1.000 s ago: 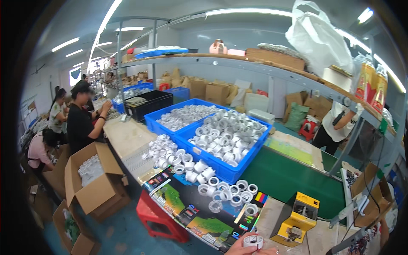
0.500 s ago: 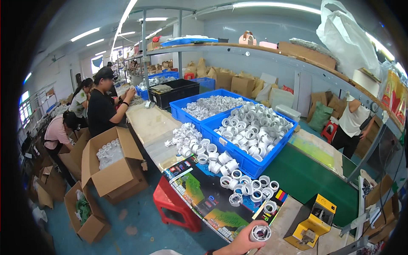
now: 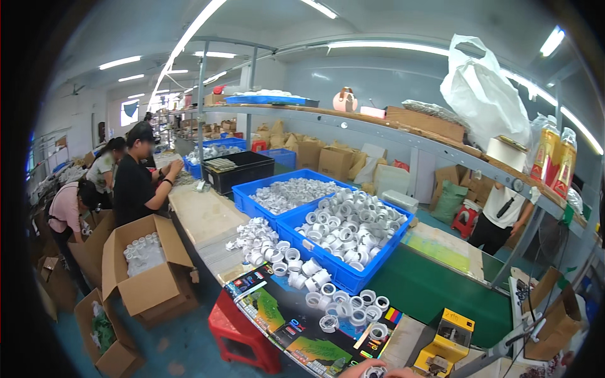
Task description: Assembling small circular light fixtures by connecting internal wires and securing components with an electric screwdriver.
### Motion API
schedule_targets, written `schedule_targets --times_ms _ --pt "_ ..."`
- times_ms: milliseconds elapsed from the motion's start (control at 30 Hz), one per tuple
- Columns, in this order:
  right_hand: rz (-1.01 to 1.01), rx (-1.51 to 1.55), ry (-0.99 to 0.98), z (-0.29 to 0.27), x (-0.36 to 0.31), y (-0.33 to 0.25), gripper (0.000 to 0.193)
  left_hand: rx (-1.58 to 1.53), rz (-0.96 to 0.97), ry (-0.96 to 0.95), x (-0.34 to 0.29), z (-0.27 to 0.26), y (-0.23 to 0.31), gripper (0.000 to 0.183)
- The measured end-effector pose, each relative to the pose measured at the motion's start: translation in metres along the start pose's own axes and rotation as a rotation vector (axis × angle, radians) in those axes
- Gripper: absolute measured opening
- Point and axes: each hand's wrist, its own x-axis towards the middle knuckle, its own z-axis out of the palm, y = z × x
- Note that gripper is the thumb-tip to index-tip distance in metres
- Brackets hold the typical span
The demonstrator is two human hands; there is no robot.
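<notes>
One ring in hand, a trayful beyond

At the lower edge I am holding a white ring [image 3: 374, 372] in my left hand [image 3: 362, 367], fingers curling against it; my right hand [image 3: 402, 373] is sitting close beside, cropped, so I cannot tell whether it is gripping. How finished this ring is, I cannot make out. To the right a yellow device [image 3: 449, 334] is standing. Further on, loose rings [image 3: 343, 309] are lying on a black sheet [image 3: 296, 334]; the nearest is seemingly carrying something inside, perhaps done. Many more are filling the near tray [image 3: 331, 268], so I am judging plenty left. Beyond, small white parts [image 3: 293, 194] are filling the far tray [image 3: 249, 206].
</notes>
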Motion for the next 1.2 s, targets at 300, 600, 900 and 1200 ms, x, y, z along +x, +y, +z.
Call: schedule_targets --times_ms 300,600,900,1200 --pt "0.314 0.197 1.285 -0.073 0.190 0.127 0.067 -0.159 0.118 0.211 0.004 -0.011 0.014 0.056" --pt "-0.005 0.483 1.015 -0.132 0.227 0.145 0.019 -0.224 0.020 0.203 -0.012 -0.036 0.021 0.057" --pt "-0.320 0.022 1.582 -0.191 -0.031 0.003 0.038 -0.231 -0.216 0.089 -0.005 -0.012 0.004 0.058" --pt "0.190 -0.058 1.522 -0.380 -0.171 0.117 0.016 -0.205 -0.264 -0.018 0.017 0.016 -0.034 0.054"
